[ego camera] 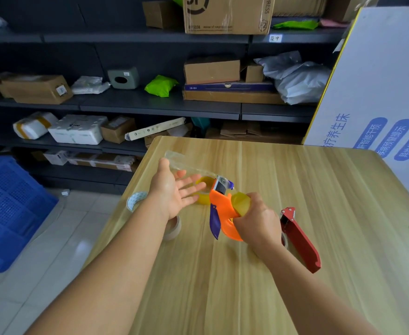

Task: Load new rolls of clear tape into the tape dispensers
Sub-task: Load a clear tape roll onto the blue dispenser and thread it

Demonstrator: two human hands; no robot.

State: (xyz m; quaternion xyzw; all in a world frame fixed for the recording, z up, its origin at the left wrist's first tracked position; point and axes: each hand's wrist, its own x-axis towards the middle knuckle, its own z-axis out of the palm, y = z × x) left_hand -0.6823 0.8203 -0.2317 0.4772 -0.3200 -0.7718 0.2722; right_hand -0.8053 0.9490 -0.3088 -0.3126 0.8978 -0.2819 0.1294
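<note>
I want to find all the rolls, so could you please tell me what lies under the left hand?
A yellowish tape roll shows beyond the left hand's fingers, and a paper-core roll lies under the wrist. Both are partly covered.

Orange tape dispenser [223, 209] holds a yellowish roll [241, 204]; red dispenser [300, 238] lies beside it on the table

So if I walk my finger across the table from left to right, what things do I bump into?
Crumpled tape piece → empty cardboard core → left hand → orange dispenser → right hand → red dispenser.
</note>
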